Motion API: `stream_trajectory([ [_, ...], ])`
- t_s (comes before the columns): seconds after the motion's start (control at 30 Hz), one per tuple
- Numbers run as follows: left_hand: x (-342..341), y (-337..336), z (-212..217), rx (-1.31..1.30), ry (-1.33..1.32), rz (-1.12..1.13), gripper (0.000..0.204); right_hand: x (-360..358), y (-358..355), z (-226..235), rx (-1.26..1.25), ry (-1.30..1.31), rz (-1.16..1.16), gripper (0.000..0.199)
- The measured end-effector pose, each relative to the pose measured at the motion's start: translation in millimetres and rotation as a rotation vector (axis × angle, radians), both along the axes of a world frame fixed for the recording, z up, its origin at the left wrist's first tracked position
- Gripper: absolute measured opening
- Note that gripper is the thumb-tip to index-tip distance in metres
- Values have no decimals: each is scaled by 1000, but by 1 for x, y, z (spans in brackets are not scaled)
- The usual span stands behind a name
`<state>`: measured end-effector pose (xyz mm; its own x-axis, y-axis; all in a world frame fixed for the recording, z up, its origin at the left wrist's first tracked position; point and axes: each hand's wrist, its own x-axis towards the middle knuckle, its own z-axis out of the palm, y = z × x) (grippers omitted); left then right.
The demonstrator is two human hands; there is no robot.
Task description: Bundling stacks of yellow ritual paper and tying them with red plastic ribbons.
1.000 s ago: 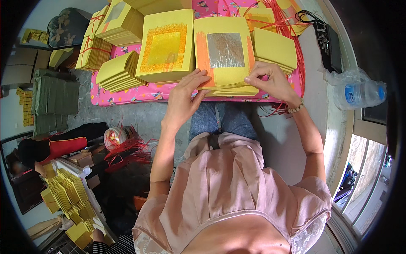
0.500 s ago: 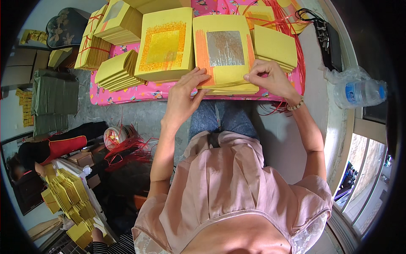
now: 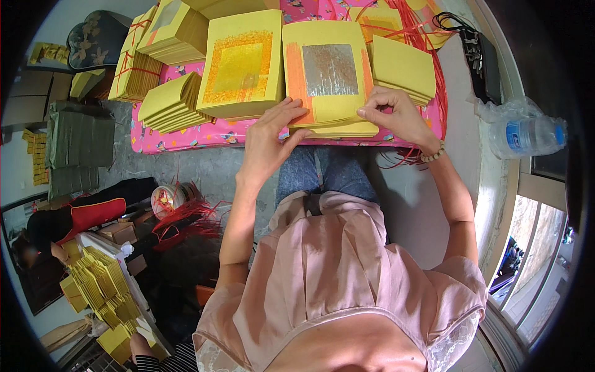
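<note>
A stack of yellow paper lies in front of me, its top sheet bearing a silver square and orange stripes. My left hand grips the stack's near left corner, fingers on top and thumb at the near edge. At the near right corner, my right hand pinches the paper between thumb and bent forefinger. The near edge of the upper sheets curves up slightly. Left of this stack stands a thicker yellow paper stack with a gold square framed in orange. A folded yellow paper bundle lies just to the right.
A pink patterned cloth covers the table. Red plastic strands hang along its right side, near a plastic water bottle. More yellow bundles sit at left. Two other people work at lower left beside piled yellow paper.
My hands keep almost the same place and grip on the stack. At lower left, a co-worker's hand in a striped sleeve has shifted slightly.
</note>
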<state>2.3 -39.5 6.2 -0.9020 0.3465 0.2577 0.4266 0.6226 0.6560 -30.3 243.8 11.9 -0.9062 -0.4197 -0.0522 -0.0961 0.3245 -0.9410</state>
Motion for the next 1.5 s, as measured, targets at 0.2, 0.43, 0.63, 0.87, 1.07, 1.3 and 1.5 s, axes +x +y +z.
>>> stream_trajectory([
  [0.2, -2, 1, -5, 57, 56, 23, 27, 5, 2, 5, 74, 125, 56, 16],
  [0.43, -4, 1, -8, 69, 94, 31, 22, 13, 0, 18, 292, 440, 184, 29],
  [0.63, -5, -2, -2, 50, 57, 0, 26, 5, 3, 21, 221, 331, 246, 25],
  [0.87, -2, 12, 13, -136, 106, 12, 45, -2, 3, 28, 238, 282, 296, 19],
  [1.07, -4, 12, 13, -183, 107, 8, 47, 3, 5, 28, 203, 303, 252, 14],
  [1.3, -4, 8, 12, -125, 84, 6, 42, 1, 28, 35, 183, 236, 182, 26],
  [1.5, -5, 8, 9, -100, 92, 4, 44, 3, 32, 31, 217, 311, 212, 34],
])
